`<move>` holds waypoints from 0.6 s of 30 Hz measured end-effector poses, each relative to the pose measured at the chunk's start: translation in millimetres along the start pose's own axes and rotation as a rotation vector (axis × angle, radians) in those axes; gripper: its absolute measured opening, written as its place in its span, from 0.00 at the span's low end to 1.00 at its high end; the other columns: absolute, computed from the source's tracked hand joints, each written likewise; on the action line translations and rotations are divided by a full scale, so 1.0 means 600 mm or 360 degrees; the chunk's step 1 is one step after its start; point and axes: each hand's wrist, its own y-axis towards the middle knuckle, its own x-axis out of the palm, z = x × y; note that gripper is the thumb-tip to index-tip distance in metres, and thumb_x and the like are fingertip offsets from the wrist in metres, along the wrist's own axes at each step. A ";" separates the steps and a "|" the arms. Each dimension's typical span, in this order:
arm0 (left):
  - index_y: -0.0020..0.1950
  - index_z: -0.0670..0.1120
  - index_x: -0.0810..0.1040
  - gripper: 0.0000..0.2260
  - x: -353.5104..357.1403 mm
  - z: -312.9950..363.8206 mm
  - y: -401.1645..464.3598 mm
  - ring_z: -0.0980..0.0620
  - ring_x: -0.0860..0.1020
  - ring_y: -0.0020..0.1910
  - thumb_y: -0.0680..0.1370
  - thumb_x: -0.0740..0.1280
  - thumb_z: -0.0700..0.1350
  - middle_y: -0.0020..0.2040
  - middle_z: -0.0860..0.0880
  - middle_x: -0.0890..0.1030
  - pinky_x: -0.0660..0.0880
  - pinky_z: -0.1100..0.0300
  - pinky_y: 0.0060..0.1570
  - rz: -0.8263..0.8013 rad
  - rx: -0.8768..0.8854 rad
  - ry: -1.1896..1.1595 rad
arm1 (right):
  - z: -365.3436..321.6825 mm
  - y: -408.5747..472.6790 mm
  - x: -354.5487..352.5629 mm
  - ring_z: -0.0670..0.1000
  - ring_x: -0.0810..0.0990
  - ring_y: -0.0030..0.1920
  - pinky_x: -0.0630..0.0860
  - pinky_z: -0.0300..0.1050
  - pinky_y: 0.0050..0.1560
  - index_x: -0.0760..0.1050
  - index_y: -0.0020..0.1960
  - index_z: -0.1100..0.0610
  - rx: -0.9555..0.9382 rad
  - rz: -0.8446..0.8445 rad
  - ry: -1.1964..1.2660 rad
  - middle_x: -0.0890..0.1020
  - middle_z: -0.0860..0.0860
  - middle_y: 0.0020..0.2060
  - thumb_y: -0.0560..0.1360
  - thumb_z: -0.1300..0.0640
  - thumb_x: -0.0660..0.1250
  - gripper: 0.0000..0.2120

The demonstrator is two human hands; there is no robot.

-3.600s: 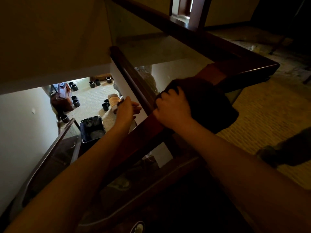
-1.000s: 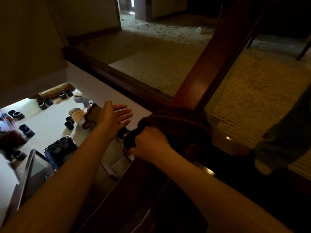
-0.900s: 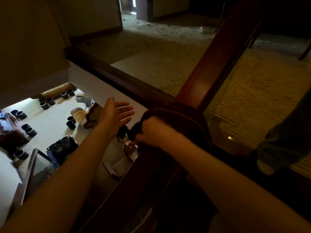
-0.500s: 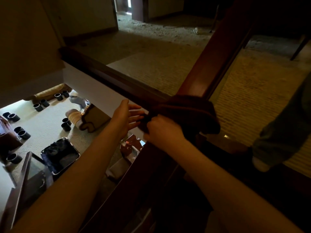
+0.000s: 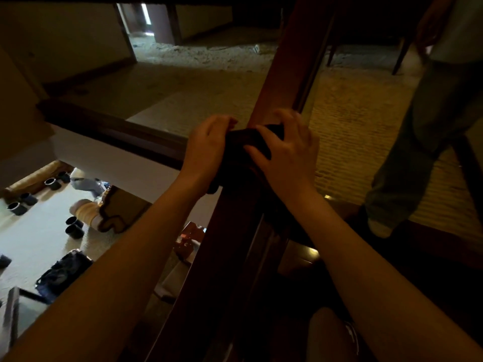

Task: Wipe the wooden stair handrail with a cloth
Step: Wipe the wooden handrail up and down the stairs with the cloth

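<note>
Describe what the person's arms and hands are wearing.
Nothing shows on them. Both forearms are bare to the frame's edge: no sleeves or watch. The left hand and right hand wear no gloves; no rings show in the dim light.

two bare forearms, no sleeves in view down to the frame edge. left hand point(image 5: 209, 145) and right hand point(image 5: 287, 155) bare: no gloves, rings, watch or wristband visible. bare knee point(image 5: 326, 335) at bottom, pale garment edge beside it, too dim to identify.

Head view, looking down over handrail point(image 5: 285, 74), close, dim.
</note>
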 end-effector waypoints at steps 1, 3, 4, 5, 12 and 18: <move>0.54 0.49 0.76 0.11 0.001 -0.003 0.000 0.51 0.78 0.52 0.81 0.55 0.49 0.52 0.48 0.78 0.77 0.57 0.50 0.0033 0.0091 0.0060 | -0.001 0.004 0.003 0.59 0.64 0.71 0.64 0.63 0.63 0.79 0.59 0.52 0.0093 -0.0019 0.0033 0.71 0.56 0.68 0.74 0.44 0.62 0.19; 0.60 0.47 0.74 0.14 -0.003 -0.022 0.002 0.51 0.76 0.56 0.80 0.55 0.50 0.58 0.46 0.76 0.75 0.54 0.56 0.0047 0.0207 0.0198 | -0.015 -0.001 0.015 0.58 0.59 0.74 0.59 0.67 0.67 0.76 0.63 0.50 0.0350 -0.0052 0.0293 0.65 0.55 0.72 0.77 0.46 0.60 0.18; 0.63 0.46 0.73 0.15 -0.006 -0.038 0.000 0.52 0.75 0.58 0.80 0.55 0.50 0.60 0.46 0.74 0.74 0.54 0.58 0.0013 0.0227 0.0262 | -0.027 -0.012 0.022 0.58 0.59 0.74 0.61 0.67 0.67 0.74 0.65 0.51 0.0460 -0.0012 0.0455 0.64 0.56 0.72 0.78 0.47 0.58 0.19; 0.65 0.47 0.71 0.16 -0.008 -0.055 -0.005 0.53 0.73 0.60 0.80 0.55 0.50 0.62 0.47 0.72 0.73 0.56 0.59 -0.0051 0.0233 0.0307 | -0.043 -0.030 0.029 0.58 0.59 0.73 0.64 0.66 0.66 0.73 0.66 0.53 0.0538 0.0064 0.0595 0.64 0.56 0.72 0.79 0.47 0.56 0.20; 0.71 0.65 0.51 0.21 -0.007 -0.140 -0.077 0.55 0.57 0.74 0.81 0.54 0.51 0.75 0.56 0.57 0.61 0.56 0.69 -0.0340 0.0252 0.0458 | -0.103 -0.144 0.039 0.51 0.51 0.76 0.63 0.50 0.71 0.51 0.75 0.44 0.0779 0.0102 0.1172 0.49 0.54 0.76 0.77 0.47 0.62 0.31; 0.74 0.64 0.46 0.25 -0.021 -0.125 -0.044 0.54 0.60 0.73 0.79 0.53 0.59 0.75 0.53 0.58 0.61 0.54 0.69 -0.0290 0.0092 0.0265 | -0.039 -0.001 0.028 0.56 0.51 0.75 0.60 0.45 0.69 0.50 0.77 0.54 0.1072 0.0154 0.1301 0.49 0.60 0.75 0.77 0.53 0.65 0.35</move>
